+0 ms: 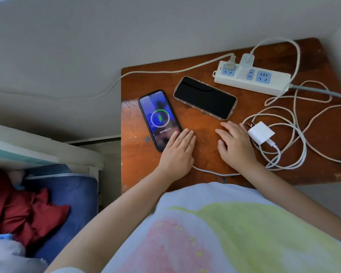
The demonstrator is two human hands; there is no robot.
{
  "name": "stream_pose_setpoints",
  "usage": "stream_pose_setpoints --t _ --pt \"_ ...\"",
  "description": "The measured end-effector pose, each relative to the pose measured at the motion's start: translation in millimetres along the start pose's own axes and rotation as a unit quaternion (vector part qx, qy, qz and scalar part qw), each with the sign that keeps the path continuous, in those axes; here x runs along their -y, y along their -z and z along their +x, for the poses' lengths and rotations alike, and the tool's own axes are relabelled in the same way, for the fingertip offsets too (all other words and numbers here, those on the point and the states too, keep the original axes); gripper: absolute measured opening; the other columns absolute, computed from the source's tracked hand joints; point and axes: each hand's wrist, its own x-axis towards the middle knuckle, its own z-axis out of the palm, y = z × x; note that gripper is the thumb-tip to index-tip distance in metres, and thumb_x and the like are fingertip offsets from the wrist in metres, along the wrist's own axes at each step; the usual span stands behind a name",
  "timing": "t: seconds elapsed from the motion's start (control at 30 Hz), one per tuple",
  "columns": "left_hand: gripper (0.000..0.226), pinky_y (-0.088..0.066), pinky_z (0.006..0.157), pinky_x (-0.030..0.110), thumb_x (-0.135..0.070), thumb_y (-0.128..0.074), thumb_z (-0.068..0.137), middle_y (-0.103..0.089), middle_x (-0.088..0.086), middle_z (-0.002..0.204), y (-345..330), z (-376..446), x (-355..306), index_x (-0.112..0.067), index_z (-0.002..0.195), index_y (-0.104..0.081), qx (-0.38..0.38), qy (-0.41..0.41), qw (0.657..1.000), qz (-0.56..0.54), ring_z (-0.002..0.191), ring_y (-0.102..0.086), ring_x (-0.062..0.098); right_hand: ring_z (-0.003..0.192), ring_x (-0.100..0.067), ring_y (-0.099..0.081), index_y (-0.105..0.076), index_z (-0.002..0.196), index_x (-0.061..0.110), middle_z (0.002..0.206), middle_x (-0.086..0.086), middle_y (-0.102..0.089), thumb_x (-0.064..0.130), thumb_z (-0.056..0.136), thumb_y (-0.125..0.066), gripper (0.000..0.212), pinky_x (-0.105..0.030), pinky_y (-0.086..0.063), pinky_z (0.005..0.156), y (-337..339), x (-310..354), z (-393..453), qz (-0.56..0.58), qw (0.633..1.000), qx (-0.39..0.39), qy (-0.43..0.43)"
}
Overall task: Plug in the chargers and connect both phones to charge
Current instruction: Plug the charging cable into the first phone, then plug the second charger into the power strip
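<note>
Nearest, the left hand [177, 152] lies flat, fingers together, touching the lit phone [159, 119], which shows a charging symbol well to the near left of the power strip [252, 79]. The right hand [235, 143] rests with fingers loosely spread just beside the loose charger [261, 133]. I judge half remains: the dark phone [205, 97], just near of the strip, still needs that charger plugged in.

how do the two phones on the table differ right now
The left phone has a lit screen showing a green charging ring; the right phone has a dark screen. The left phone sits in a dark case, the right phone in a clear one. The left hand touches the left phone's near end; no hand touches the right phone. Both lie flat, face up, on the wooden table.
</note>
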Motion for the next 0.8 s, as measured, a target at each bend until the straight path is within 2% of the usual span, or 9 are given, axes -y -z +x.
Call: stream_pose_setpoints --t 0.47,0.63,0.7,0.77,0.8 --pt "0.057 0.017 0.105 0.031 -0.029 -0.031 0.093 -0.012 0.007 0.153 -1 0 3 -0.01 0.141 -0.009 0.008 -0.004 1.0 0.006 0.141 -0.001 0.021 0.125 -0.037 -0.043 -0.056 0.118 0.001 0.13 -0.022 -0.053 0.003 0.087 -0.054 0.031 -0.049 -0.025 0.107 1 -4 -3 -0.013 1.0 0.015 0.013" --pt "0.057 0.017 0.105 0.03 -0.03 -0.03 0.094 -0.008 0.005 0.154 -2 -5 6 -0.012 0.142 -0.006 0.001 -0.013 1.0 0.01 0.141 0.002 0.02 0.133 -0.028 -0.032 -0.048 0.127 0.006 0.14 -0.014 -0.043 0.01 0.092 -0.047 0.035 -0.04 -0.019 0.112 7 -1 -3 -0.013 0.999 0.046 0.008" --pt "0.057 0.018 0.105 0.03 -0.03 -0.029 0.094 -0.007 0.005 0.154 -2 -11 10 -0.013 0.142 -0.004 0.007 -0.019 1.0 0.012 0.141 0.003 0.02 0.125 -0.029 -0.044 -0.053 0.122 0.005 0.131 -0.016 -0.053 0.007 0.089 -0.052 0.032 -0.033 -0.031 0.104 15 1 -9 0.022 0.999 0.033 0.002" --pt "0.057 0.019 0.104 0.031 -0.029 -0.028 0.094 -0.006 0.005 0.154 -3 -18 15 -0.012 0.142 -0.003 0.025 -0.03 0.999 0.024 0.141 0.003 0.02 0.102 -0.033 -0.062 -0.064 0.105 -0.001 0.107 -0.02 -0.068 -0.005 0.08 -0.062 0.026 -0.03 -0.042 0.087 27 4 -19 0.048 0.998 -0.021 0.019" --pt "0.057 0.02 0.104 0.032 -0.029 -0.029 0.093 -0.006 0.005 0.154 0 -22 18 -0.012 0.142 -0.005 0.033 -0.039 0.998 0.026 0.141 0.003 0.02 0.09 -0.034 -0.066 -0.067 0.096 -0.004 0.094 -0.022 -0.071 -0.01 0.073 -0.067 0.024 -0.032 -0.047 0.082 31 4 -25 0.042 0.997 -0.059 0.024"
